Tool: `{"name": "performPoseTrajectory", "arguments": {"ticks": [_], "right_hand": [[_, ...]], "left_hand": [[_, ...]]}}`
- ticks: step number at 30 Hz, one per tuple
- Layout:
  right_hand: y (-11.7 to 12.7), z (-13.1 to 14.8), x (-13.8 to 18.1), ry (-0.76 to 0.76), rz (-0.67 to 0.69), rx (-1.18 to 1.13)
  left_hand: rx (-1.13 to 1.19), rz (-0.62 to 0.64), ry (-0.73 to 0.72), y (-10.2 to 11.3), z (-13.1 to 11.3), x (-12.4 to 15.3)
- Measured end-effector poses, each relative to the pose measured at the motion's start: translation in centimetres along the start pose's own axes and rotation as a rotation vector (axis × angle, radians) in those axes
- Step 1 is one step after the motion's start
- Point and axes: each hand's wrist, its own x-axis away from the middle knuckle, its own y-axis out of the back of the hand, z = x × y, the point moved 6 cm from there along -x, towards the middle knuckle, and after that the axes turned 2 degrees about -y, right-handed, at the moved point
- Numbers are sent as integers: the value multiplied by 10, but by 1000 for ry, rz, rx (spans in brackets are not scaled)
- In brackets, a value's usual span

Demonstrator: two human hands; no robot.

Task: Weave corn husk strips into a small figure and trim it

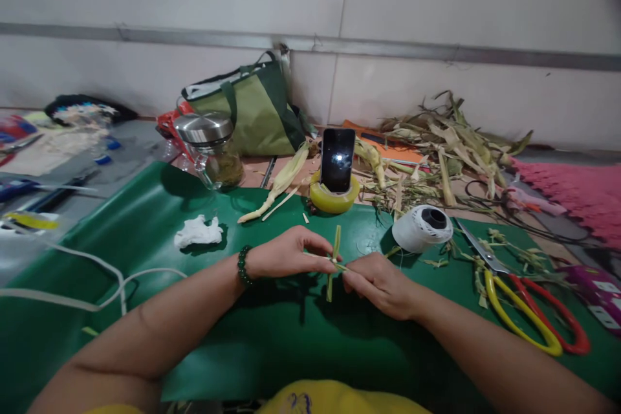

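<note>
Between my two hands is a small cross of pale green corn husk strips (337, 240), one strip standing roughly upright and another crossing it. My left hand (288, 252), with a dark bead bracelet at the wrist, pinches the cross near its middle between thumb and fingers. The strip's right end is gripped by my right hand (381, 283), fingers curled closed. A spool of white thread (414, 233) stands just beyond my right hand, a loose thread beside it. Large scissors (521, 310) with yellow and red handles lie open to the right.
A green mat (233, 349) covers the table. Crumpled white tissue (198, 233), a glass jar (218, 165), a green bag (252, 110) and a phone (337, 158) propped in a yellow tape roll (334, 202) stand beyond. Dried husks (451, 142) pile at back right; a white cable (72, 301) lies left.
</note>
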Motion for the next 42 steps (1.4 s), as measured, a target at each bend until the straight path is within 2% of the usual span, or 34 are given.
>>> {"name": "performPoseTrajectory", "arguments": {"ticks": [6,9,12,14,16,20,23,28,32,37,40,42], "right_hand": [[1,10,2,88,-50,125],[-3,18,6,123,17,129],[-10,27,13,200,115,133],[-13,28,14,213,154,125],[-12,24,11,170,176,59],[0,4,1,-30,123,-173],[7,-6,0,-137,46,-281],[10,-5,2,-165,0,-272],[3,-2,-1,-141,45,-223],[-6,19,2,109,130,-6],[-7,30,7,207,86,252],[-6,34,10,232,-10,451]], "left_hand": [[-94,-48,-52,-8,-7,3],[-206,-16,-88,-19,-15,10],[-360,70,-211,-33,-24,19],[-365,122,-262,-36,-25,22],[-270,149,-205,-31,-18,21],[75,176,70,-15,3,12],[156,113,74,-9,-2,8],[112,54,62,-16,-7,8],[20,78,74,-23,0,8],[-286,132,-153,-33,-7,13],[-432,102,-234,-35,-10,15],[-484,72,-226,-33,-9,14]]}}
